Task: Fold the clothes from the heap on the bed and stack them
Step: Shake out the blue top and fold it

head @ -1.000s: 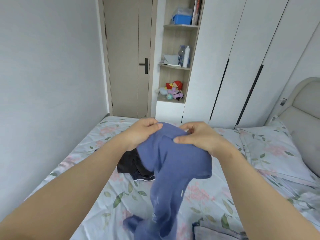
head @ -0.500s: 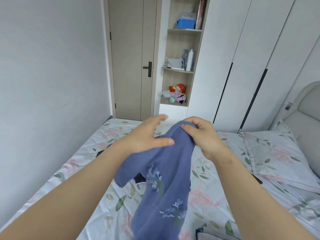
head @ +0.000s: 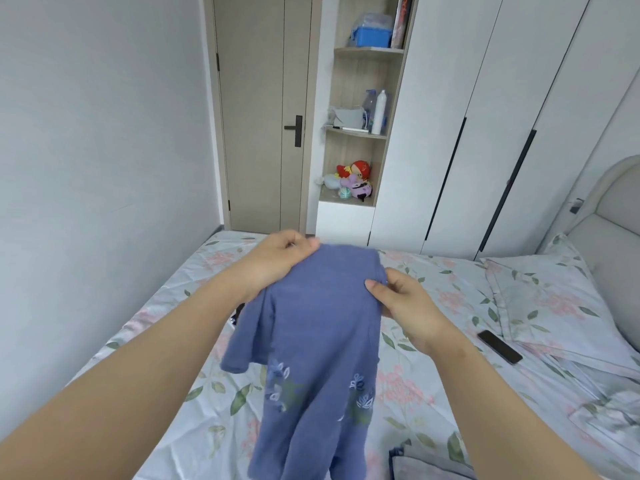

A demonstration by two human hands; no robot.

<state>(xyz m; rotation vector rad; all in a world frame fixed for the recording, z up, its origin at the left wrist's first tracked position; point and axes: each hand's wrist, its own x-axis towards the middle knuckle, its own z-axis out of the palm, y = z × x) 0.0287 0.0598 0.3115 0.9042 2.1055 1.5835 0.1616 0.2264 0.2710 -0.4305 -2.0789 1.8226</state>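
A blue shirt (head: 318, 334) with embroidered flowers hangs in the air over the bed (head: 433, 368). My left hand (head: 280, 258) grips its top left corner, fingers curled round the cloth. My right hand (head: 401, 299) pinches the top right edge between thumb and fingers. The shirt is spread between both hands and its lower part drops out of view at the bottom. A sliver of a dark garment (head: 239, 313) shows on the bed behind my left forearm, mostly hidden. A grey folded item (head: 415, 467) lies at the bottom edge.
A black phone (head: 499, 346) lies on the bedsheet to the right, near a floral pillow (head: 554, 299). A padded headboard (head: 616, 230) stands at far right. Beyond the bed are a door (head: 263, 112), open shelves (head: 363, 133) and white wardrobes (head: 502, 116). A wall runs along the left.
My hands have moved apart along the shirt's top edge, spreading the bunched cloth wider. My left hand, open half a second ago, now grips the corner. The view has tilted up slightly.
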